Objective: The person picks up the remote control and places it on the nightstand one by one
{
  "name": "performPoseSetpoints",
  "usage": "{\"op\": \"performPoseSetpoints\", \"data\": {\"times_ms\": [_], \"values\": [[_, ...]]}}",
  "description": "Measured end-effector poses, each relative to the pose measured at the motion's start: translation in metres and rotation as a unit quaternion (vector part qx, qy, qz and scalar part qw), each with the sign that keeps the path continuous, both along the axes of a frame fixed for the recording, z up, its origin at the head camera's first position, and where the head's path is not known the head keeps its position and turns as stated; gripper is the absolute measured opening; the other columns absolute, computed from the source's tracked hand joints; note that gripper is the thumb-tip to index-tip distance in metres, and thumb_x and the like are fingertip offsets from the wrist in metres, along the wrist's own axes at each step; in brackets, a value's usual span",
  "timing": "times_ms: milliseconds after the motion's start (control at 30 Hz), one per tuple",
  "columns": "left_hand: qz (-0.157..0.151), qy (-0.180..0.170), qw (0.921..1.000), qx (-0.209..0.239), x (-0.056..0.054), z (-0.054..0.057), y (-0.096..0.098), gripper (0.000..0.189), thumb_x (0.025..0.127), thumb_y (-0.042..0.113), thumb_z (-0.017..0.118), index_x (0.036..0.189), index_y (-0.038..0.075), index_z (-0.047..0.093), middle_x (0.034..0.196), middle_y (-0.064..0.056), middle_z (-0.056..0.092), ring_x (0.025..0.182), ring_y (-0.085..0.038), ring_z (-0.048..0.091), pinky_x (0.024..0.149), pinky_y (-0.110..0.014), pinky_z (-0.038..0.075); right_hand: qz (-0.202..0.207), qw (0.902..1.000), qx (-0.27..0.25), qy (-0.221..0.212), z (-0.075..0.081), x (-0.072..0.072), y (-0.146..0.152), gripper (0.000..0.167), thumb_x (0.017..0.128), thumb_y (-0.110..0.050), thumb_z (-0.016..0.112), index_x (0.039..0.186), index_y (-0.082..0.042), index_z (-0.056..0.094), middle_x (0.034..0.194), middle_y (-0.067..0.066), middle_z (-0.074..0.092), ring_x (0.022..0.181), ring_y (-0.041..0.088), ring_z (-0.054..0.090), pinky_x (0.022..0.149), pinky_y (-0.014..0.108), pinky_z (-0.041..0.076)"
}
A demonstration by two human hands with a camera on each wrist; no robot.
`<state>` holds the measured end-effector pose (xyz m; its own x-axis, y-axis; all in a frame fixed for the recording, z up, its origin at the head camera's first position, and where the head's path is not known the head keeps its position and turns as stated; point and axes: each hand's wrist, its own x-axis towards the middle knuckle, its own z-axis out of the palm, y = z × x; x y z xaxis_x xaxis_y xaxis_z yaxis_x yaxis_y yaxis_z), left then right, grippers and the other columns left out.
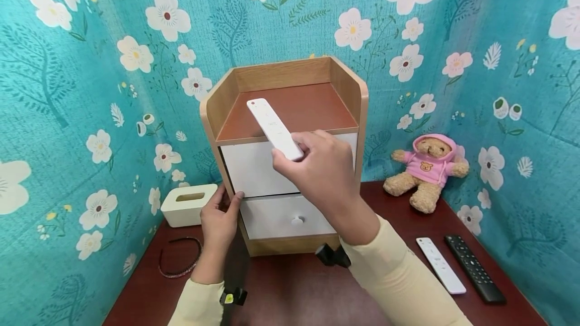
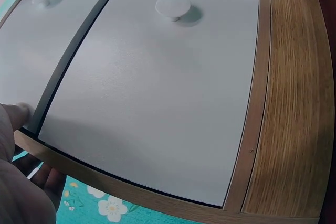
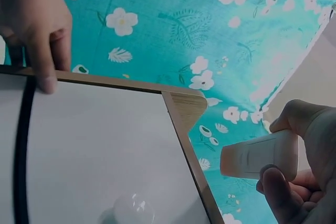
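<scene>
White remote (image 1: pixel 274 129) is hanging in the air in front of and above the cabinet (image 1: pixel 281 248), apart from its top shelf (image 1: pixel 312 107)
Right hand (image 1: pixel 323 165) is pinching it by the near end between thumb and fingers, gap about the remote's own thickness; far end is pointing up-left, probably so most of its length is clear of the fingers
Left hand (image 1: pixel 219 218) is gripping the cabinet's left front edge, thumb hooking onto the front by the drawer gap, fingers lying along the outer side; my read, it's bracing the cabinet
Upper drawer (image 1: pixel 244 170) and lower drawer (image 1: pixel 269 215) are sitting closed or nearly so, fronts hiding the insides, can't tell contents
Raised rim (image 1: pixel 283 69) is walling the shelf at back and sides, likely to stop things sliding off
Tissue box (image 1: pixel 181 218) is standing just left of the cabinet, slot facing up, can't tell what's inside; headband (image 1: pixel 174 275) is lying nearer on the tabletop (image 1: pixel 290 298)
Other white remote (image 1: pixel 440 265) and black remote (image 1: pixel 475 268) are lying side by side at right, likely for easy reach, teddy bear (image 1: pixel 426 172) sitting behind
</scene>
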<state>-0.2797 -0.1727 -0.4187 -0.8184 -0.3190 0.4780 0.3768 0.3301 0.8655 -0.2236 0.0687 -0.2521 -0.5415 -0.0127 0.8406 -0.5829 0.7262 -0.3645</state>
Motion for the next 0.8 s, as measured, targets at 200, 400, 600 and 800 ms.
{"op": "performPoseSetpoints", "data": {"times_ms": [200,400,600,800], "values": [[0.002,-0.001,1.0,0.0,0.001,0.001,0.0,0.05,0.1,0.022,0.083,0.146,0.009,0.07,0.116,-0.02,0.079,0.089,-0.002,0.067,0.075,-0.011,0.054,-0.008,0.9993,0.033,-0.017,0.021,-0.017,-0.016,0.028,0.089,-0.036,0.073,0.072,-0.015,0.073,0.061,-0.001,0.061,0.058,0.016,0.051,0.053,0.031,0.036],[0.004,-0.009,0.9999,0.005,0.0,0.001,0.001,0.051,0.1,0.023,0.083,0.148,0.01,0.069,0.119,-0.02,0.079,0.09,-0.002,0.068,0.076,-0.01,0.054,-0.044,0.9941,0.085,-0.05,0.042,-0.03,-0.034,0.044,0.094,-0.045,0.071,0.064,-0.015,0.061,0.053,-0.004,0.046,0.052,0.016,0.044,0.05,0.027,0.031],[0.009,-0.021,0.9997,0.001,0.0,0.002,0.0,0.052,0.101,0.028,0.082,0.148,0.013,0.069,0.12,-0.018,0.08,0.092,-0.008,0.068,0.077,-0.011,0.054,-0.071,0.9861,0.111,-0.101,0.057,-0.045,-0.057,0.048,0.096,-0.05,0.069,0.065,-0.014,0.062,0.055,0.0,0.055,0.053,0.019,0.052,0.049,0.028,0.039],[0.012,-0.035,0.9993,-0.004,0.001,0.001,0.001,0.052,0.102,0.029,0.081,0.15,0.015,0.068,0.121,-0.018,0.08,0.095,-0.013,0.069,0.078,-0.011,0.054,-0.079,0.9792,0.126,-0.138,0.059,-0.061,-0.072,0.043,0.095,-0.049,0.072,0.071,-0.014,0.066,0.061,-0.001,0.062,0.059,0.019,0.059,0.054,0.03,0.049]]}}
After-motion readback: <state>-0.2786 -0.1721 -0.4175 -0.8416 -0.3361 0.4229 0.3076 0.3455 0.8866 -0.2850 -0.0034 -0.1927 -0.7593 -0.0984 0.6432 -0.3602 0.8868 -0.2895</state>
